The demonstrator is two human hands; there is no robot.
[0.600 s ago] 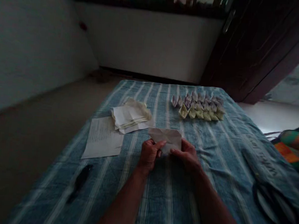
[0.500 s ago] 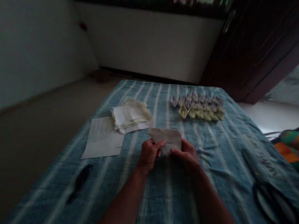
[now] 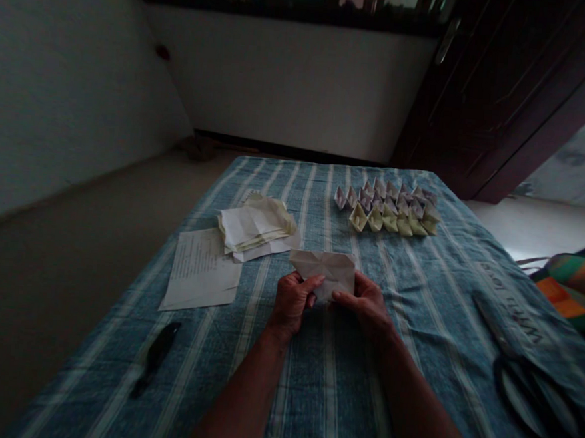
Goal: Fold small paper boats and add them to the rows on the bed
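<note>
**Two hands holding a creased sheet of paper over a striped bed cover**

My left hand (image 3: 291, 304) and right hand (image 3: 365, 303) are close together in front of me, at 12 o'clock. Both are closed on the lower part of a creased paper (image 3: 323, 272), my left thumb lying across its front. The paper hides whether my fingertips meet behind it. The sheet is pale and crumpled with fold lines, its top edge dipping at the middle. It sits directly above my hands, over the middle of the cloth (image 3: 446, 310), which is blue with white stripes.

At 1 o'clock, near the far end of the cloth, paper boats (image 3: 386, 209) stand packed in neat rows, pale yellow in front and whitish behind. At 11 o'clock lies a loose paper stack (image 3: 255, 226), its sheets curling. It overlaps a smaller sheet at its lower edge. Just beside it, at 10 o'clock, lies a printed sheet (image 3: 199, 272) covered in lines of text.

At 8 o'clock, near the cloth's edge, is a narrow dark object (image 3: 156, 358), too dim to identify. At 4 o'clock lie large scissors (image 3: 530, 396) with black loop handles, blades pointing away from me. Beyond the cloth at 3 o'clock is a bright patterned fabric (image 3: 568, 291).
</note>
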